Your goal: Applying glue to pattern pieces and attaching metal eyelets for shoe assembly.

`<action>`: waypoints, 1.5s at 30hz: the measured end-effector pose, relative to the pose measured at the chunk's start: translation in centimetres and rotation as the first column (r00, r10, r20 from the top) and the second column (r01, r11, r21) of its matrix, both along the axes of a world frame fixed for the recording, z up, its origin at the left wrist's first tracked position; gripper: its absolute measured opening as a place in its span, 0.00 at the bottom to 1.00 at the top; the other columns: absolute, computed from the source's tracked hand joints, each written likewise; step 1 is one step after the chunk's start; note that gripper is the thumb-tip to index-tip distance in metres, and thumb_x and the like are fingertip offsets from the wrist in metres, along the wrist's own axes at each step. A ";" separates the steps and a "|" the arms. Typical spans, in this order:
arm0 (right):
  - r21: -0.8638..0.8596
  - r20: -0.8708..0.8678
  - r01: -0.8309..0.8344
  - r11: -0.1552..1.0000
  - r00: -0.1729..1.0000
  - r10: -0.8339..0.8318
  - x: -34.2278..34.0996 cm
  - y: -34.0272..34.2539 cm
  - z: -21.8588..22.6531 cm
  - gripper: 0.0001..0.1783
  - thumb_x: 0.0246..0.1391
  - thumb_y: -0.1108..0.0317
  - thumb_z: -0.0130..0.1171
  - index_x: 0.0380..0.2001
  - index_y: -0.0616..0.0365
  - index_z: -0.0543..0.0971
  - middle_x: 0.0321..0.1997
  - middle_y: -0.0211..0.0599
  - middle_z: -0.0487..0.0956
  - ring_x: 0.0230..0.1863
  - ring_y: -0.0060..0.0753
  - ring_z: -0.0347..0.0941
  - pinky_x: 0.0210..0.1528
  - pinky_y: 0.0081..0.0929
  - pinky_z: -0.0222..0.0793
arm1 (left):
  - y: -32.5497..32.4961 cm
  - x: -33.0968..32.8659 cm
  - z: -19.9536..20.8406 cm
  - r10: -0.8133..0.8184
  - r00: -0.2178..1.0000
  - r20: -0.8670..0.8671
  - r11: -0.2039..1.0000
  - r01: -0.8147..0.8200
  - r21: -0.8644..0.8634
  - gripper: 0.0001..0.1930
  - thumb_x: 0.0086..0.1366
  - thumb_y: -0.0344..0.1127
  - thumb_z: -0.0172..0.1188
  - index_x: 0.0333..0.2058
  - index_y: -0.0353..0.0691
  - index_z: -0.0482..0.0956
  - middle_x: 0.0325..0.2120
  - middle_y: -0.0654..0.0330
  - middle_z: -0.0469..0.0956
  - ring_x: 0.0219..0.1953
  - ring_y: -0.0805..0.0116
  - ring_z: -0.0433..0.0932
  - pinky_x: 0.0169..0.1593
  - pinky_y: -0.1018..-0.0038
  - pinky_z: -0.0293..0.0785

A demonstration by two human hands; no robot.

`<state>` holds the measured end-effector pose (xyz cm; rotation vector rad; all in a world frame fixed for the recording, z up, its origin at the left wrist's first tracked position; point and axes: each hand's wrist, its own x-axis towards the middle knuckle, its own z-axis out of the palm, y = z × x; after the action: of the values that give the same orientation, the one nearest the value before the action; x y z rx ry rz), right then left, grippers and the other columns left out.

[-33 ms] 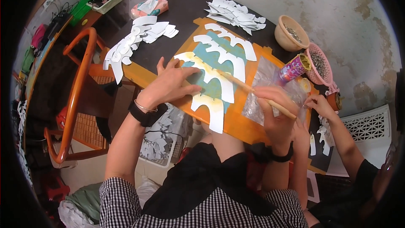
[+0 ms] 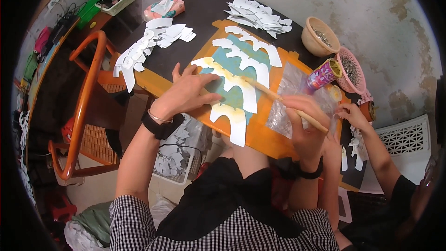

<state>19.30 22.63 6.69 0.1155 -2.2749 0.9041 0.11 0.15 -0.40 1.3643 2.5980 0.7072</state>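
My right hand [image 2: 309,117] grips the handle of a wooden brush [image 2: 267,92]. Its tip touches a white scalloped paper cutout [image 2: 251,100], whose upper part carries a yellowish smear. My left hand [image 2: 186,94] lies with fingers spread over the left part of that cutout and a teal sheet [image 2: 232,94]. Nearer to me is another cutout [image 2: 238,128] with a yellow-tinted edge. Two more white cutouts, a middle one [image 2: 262,74] and a far one [image 2: 274,56], are laid out beyond, on the same teal surface.
An orange-covered board [image 2: 260,137] lies on the dark table [image 2: 204,4]. White cutouts are heaped in a left pile [image 2: 139,56] and a far pile [image 2: 260,16]. A purple can [image 2: 320,76], a beige basket [image 2: 320,37] and a pink basket [image 2: 350,69] stand right, near a co-worker's hand [image 2: 354,116].
The brush tip has shifted slightly right along the cutout, and my right hand has moved a little with it. My left hand stays in place.
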 end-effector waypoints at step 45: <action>0.343 0.404 -0.378 0.860 0.886 0.228 5.0 -0.5 1.0 0.07 0.35 0.78 0.59 0.24 0.63 0.76 0.39 0.38 0.79 0.52 0.46 0.76 0.50 0.35 0.77 | 0.6 0.1 0.7 0.045 0.999 -0.003 0.995 -0.045 -0.090 0.24 0.65 0.55 0.61 0.55 0.50 0.78 0.44 0.44 0.80 0.64 0.43 0.65 0.69 0.37 0.38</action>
<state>24.32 22.09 7.74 0.5658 -2.8182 0.6115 0.19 0.79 0.29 1.2847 2.6349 0.5880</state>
